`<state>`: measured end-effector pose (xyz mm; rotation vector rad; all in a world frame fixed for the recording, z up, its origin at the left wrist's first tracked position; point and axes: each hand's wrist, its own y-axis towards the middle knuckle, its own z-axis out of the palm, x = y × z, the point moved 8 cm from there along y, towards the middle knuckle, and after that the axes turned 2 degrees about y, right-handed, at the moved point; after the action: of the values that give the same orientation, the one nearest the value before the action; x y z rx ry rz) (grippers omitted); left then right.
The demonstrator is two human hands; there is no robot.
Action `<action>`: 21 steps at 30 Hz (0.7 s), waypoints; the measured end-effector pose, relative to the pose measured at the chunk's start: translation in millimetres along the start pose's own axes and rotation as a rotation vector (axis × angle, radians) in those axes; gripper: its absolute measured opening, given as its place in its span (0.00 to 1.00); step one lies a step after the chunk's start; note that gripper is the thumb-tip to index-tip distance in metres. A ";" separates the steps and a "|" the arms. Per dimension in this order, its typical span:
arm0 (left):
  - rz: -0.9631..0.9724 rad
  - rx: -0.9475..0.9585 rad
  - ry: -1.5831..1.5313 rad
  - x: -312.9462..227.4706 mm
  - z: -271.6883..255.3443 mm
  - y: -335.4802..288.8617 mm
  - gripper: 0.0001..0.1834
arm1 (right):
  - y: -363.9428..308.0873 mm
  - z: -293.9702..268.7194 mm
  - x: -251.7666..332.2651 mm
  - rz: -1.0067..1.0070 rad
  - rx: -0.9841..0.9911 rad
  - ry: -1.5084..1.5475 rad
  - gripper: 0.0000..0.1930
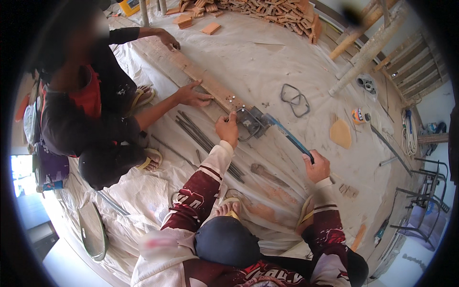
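My right hand (317,166) is wrapped round the handle of a long blue bar tool (287,136). The tool's far end meets a dark metal block (258,115) at the end of a wooden plank (210,86). My left hand (227,129) is closed by the block, gripping a thin steel rod (248,138) bent into a loop. Just how its fingers hold the rod is partly hidden. Several nail heads (233,99) stick up from the plank beside the block. A co-worker's hand (193,94) reaches onto the plank, and their other hand (169,40) is farther up it.
Two bent steel loops (295,99) lie on the pale floor sheet to the right. Several straight steel rods (196,136) lie left of my left hand. Stacked bricks (282,14) and wooden poles (368,48) stand at the back. A can (358,116) and metal frame (425,191) are at right.
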<state>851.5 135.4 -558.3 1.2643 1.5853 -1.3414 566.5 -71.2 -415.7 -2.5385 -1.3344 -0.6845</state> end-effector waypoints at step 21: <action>0.127 -0.048 0.260 -16.4 -7.6 -3.5 0.21 | 164.9 -19.4 4.3 -0.777 0.386 -0.439 0.12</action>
<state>853.4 139.0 -540.3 1.5320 1.6686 -1.0879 697.3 -170.2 -389.6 -1.8749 -2.3613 0.0726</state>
